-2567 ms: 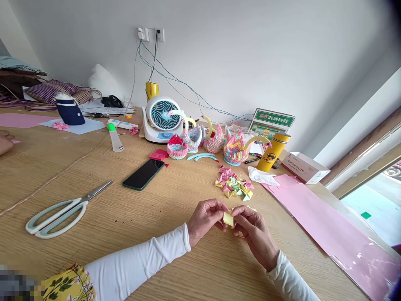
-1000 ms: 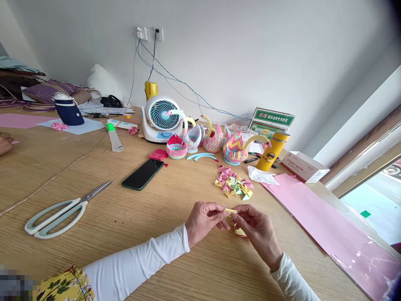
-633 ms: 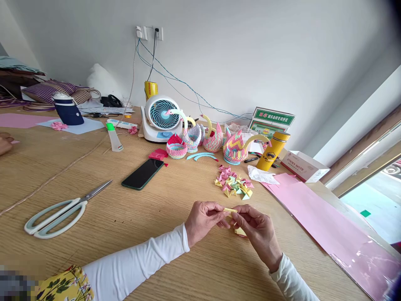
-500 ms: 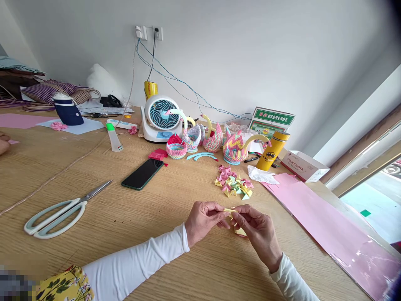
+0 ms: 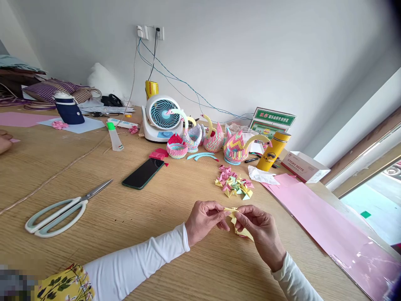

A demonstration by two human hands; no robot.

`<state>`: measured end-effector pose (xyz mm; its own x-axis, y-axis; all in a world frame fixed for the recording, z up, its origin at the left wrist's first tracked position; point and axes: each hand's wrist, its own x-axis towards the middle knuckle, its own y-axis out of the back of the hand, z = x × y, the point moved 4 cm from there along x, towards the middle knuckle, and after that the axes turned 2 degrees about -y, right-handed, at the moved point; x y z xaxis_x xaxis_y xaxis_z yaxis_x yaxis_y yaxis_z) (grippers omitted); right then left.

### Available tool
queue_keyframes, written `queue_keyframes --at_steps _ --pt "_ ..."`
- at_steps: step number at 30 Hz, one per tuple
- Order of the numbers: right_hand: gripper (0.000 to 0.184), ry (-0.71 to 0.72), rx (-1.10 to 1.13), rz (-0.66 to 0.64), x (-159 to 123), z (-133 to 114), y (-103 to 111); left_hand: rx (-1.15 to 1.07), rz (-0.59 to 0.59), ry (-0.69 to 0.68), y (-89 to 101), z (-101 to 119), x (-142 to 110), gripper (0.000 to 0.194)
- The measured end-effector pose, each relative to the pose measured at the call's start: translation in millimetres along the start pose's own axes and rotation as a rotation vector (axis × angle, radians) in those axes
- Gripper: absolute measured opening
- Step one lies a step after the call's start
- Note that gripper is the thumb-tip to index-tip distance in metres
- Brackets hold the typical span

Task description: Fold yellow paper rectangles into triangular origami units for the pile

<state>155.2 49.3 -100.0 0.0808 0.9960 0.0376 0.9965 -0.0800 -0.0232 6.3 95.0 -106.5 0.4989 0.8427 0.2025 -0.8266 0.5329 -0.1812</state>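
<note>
Between my two hands is a small strip of folded yellow paper (image 5: 231, 210). My left hand (image 5: 205, 220) pinches its left end between thumb and fingers. At the other end my right hand (image 5: 259, 229) grips it the same way, thumb on top. More yellow paper pieces (image 5: 244, 234) lie on the table beneath my right hand, partly hidden by it. Just beyond my hands sits a loose pile of folded paper triangles (image 5: 233, 182) in pink, yellow and pale green.
Paper swans (image 5: 235, 149) stand in a row before a white fan (image 5: 162, 119). A phone (image 5: 143, 173) and scissors (image 5: 67, 211) lie to the left. On the right are a yellow bottle (image 5: 273, 151), a sticky note box (image 5: 304, 166) and pink sheets (image 5: 326, 225). Another person's hand (image 5: 4, 141) shows at the left edge.
My right hand has shifted slightly right along the yellow paper, and more of the yellow pieces beneath it shows. My left hand stays nearly in place.
</note>
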Motion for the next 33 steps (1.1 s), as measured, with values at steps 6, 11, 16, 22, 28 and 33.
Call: queue_keyframes --at_steps 6,11,16,22,28,33 --pt "0.019 0.046 -0.02 -0.026 -2.0 -3.1 -1.0 -0.005 -0.014 -0.011 -1.3 1.7 0.9 0.031" --pt "0.019 0.065 -0.031 -0.047 -1.8 -3.8 -1.0 0.008 -0.022 -0.015 -2.7 5.8 -0.4 0.031" --pt "0.026 0.061 -0.162 -0.079 -1.7 -2.3 -3.5 0.132 -0.023 -0.04 0.4 8.0 -1.2 0.029" --pt "0.031 0.083 -0.294 -0.082 -2.0 5.9 -2.4 0.251 -0.024 -0.031 5.0 3.6 0.8 0.032" --pt "0.03 0.121 -0.365 -0.069 -1.0 7.8 -5.0 0.227 -0.057 0.004 4.3 -6.0 1.7 0.034" --pt "0.03 0.106 -0.365 -0.059 0.2 12.8 -6.3 0.182 -0.013 -0.032 2.8 -6.0 2.1 0.034"
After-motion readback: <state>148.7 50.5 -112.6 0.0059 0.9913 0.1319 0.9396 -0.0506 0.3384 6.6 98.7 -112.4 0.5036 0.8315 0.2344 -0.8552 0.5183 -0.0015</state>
